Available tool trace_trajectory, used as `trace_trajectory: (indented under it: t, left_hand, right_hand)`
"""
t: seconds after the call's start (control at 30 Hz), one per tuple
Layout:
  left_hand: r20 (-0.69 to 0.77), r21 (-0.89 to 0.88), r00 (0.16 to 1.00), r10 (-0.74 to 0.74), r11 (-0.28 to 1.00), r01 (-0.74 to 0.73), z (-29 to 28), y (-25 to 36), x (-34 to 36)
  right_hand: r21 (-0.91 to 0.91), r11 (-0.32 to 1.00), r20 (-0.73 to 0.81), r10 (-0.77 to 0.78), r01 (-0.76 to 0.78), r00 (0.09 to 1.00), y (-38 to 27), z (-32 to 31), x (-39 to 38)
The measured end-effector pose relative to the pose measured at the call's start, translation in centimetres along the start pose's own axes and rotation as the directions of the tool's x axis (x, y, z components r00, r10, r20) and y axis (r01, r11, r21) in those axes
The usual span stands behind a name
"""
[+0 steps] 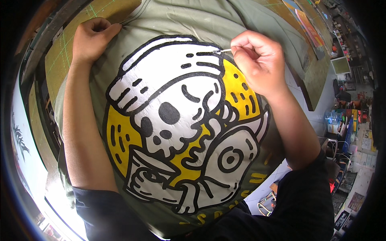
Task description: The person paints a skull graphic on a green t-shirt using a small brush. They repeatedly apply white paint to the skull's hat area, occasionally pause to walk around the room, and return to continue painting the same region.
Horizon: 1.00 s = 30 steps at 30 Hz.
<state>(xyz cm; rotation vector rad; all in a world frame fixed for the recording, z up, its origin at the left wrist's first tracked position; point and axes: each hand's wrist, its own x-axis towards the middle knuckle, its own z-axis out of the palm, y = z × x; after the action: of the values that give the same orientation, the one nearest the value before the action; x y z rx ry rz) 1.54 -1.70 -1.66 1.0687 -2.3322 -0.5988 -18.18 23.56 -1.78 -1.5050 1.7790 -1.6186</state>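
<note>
An olive-green shirt [193, 18] lies spread out, bearing a large painted skull figure in a white cap [169, 64] with black outlines over a yellow circle [244, 100]. Between the thumb and fingers of my right hand [259, 60] is a thin paintbrush [226, 50]. Its tip touches the cap's upper right part, at the end of a short black stripe. My left hand [94, 42] is closed at the upper left, thumb and forefinger pinching the shirt's fabric by a seam. The lower part of the shirt hangs toward my body.
Under the shirt is a board [60, 66] with green grid lines, its corner jutting out at the right. Colourful sheets [309, 30] lie at the far right edge. Lower right, a cluttered floor area holds a clear water bottle [331, 117] and a metal-framed chair [266, 205].
</note>
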Motion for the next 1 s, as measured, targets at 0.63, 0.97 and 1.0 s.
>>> trace_trajectory:
  t: [0.63, 0.97, 1.0]
  left_hand:
    - [0.007, -0.004, 1.000, -0.017, 1.000, 0.017, -0.15, -0.13, 0.12]
    - [0.005, -0.006, 1.000, -0.007, 1.000, 0.007, -0.26, -0.05, -0.06]
    - [0.006, -0.007, 1.000, -0.009, 1.000, 0.009, -0.26, -0.06, -0.03]
  right_hand:
    - [-0.124, 0.992, 0.047, -0.017, 0.023, 0.999, -0.01, -0.40, 0.01]
    - [-0.119, 0.993, 0.061, -0.014, 0.022, 0.998, -0.04, -0.49, 0.00]
    - [-0.108, 0.994, 0.065, 0.007, 0.000, 0.998, -0.13, -0.53, -0.04]
